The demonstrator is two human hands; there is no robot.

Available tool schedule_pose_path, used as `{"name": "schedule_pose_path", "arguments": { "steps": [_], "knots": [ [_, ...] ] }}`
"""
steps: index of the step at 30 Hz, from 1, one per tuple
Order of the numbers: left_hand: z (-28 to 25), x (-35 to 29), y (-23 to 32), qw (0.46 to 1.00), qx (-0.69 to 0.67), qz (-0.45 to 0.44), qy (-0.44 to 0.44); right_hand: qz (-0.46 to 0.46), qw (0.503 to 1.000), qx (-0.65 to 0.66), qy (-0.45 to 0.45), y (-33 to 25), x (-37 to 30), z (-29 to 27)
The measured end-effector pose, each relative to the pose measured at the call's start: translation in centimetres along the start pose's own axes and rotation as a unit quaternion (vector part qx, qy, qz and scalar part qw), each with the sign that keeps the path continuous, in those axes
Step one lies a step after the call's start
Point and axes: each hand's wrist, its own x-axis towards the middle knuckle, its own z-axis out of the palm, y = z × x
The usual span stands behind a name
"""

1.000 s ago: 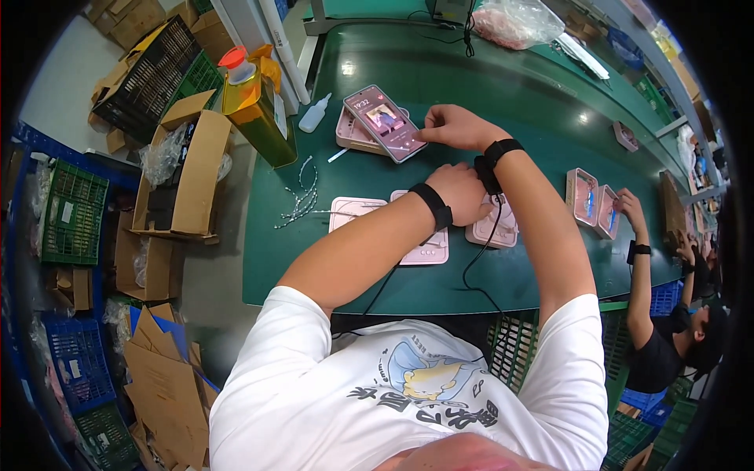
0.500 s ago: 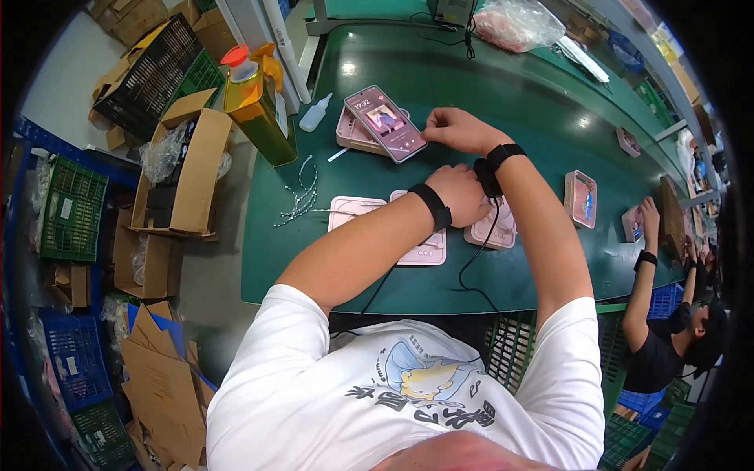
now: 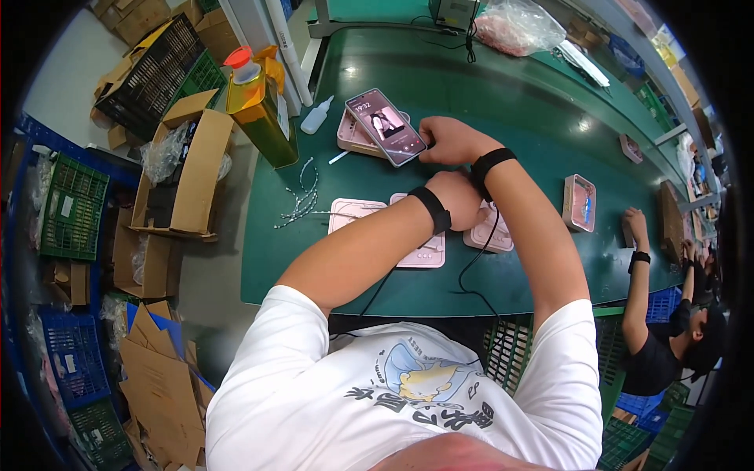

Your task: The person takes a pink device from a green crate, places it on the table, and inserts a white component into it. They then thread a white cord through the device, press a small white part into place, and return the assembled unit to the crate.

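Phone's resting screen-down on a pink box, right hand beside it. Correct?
Not screen-down: the head view shows the phone resting screen-up, its display lit. It is on a pink box, with the right hand beside it.

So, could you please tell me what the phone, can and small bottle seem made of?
Phone: likely glass-fronted, glossy; its lit face looks flat and smooth. Can: probably metal, shiny, with golden reflections. Small bottle: perhaps plastic, whitish and cloudy-looking; finish unclear.

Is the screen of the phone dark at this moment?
No, the phone is lit and shows a picture.
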Motion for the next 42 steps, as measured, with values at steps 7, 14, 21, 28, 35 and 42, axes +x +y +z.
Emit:
{"name": "schedule_pose_path", "arguments": {
  "steps": [7, 14, 21, 28, 35, 42],
  "knots": [
    [-0.2, 0.1, 0.2, 1.0, 0.017, 0.005, -0.005, 0.016, 0.997, 0.074, -0.012, 1.2, -0.1, -0.1],
    [-0.2, -0.1, 0.1, 0.999, 0.031, 0.009, 0.0, 0.062, 0.983, 0.171, 0.001, 1.3, -0.7, -0.4],
    [-0.2, -0.2, 0.0, 1.0, 0.025, 0.009, -0.004, 0.074, 0.984, 0.159, 0.015, 1.0, -0.4, -0.2],
    [0.2, -0.5, -0.2, 0.998, 0.04, 0.027, 0.035, 0.08, 0.978, 0.188, 0.05, 1.2, -0.6, 0.1],
    [-0.6, -0.2, -0.5, 0.998, -0.026, 0.041, 0.04, -0.035, 0.888, 0.301, 0.345, -0.1, -7.4, -1.9],
    [-1.2, -0.5, -1.2, 0.994, -0.046, 0.067, 0.067, 0.118, 0.872, 0.35, 0.321, 4.8, -22.5, 2.9]
  ]
}}
